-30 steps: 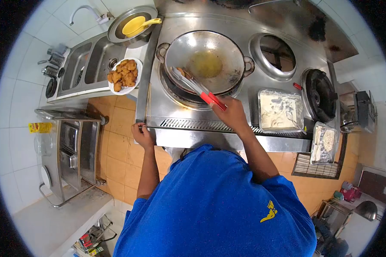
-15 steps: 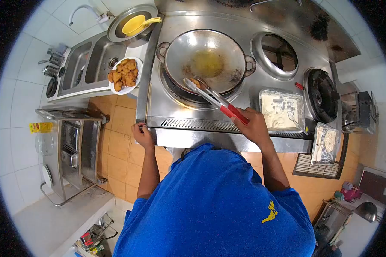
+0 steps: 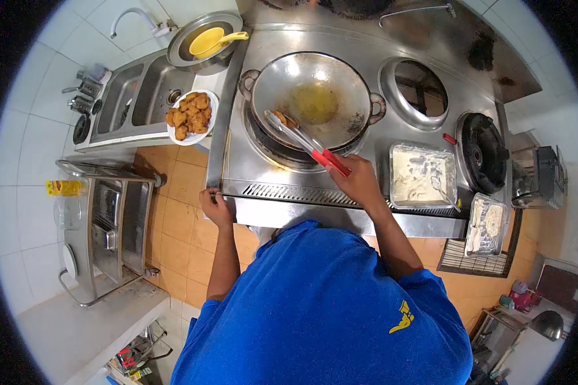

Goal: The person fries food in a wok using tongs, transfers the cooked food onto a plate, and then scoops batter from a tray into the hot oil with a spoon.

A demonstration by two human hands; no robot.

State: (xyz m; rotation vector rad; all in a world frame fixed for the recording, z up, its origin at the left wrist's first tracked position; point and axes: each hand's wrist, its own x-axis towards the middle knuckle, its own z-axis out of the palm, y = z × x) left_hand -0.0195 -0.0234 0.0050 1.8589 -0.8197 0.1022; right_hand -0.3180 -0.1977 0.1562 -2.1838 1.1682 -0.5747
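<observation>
My right hand is closed around the red handles of metal tongs. The tips of the tongs hold a browned fried piece at the lower left inside of the wok. A small pool of yellow oil lies in the bottom of the wok, which sits on a burner. My left hand rests with curled fingers on the front left corner of the steel stove counter. Left of the wok, a white plate carries a heap of golden-brown fried pieces.
Right of the wok are a tray of pale batter, a ring-shaped burner stand and a black burner. A tray of white coating sits near the right edge. A yellow scoop lies in a metal basin beside the sinks.
My right hand has moved left, carrying the tongs and the fried piece toward the wok's left side. My left hand stays at the counter corner. The view has shifted slightly.
</observation>
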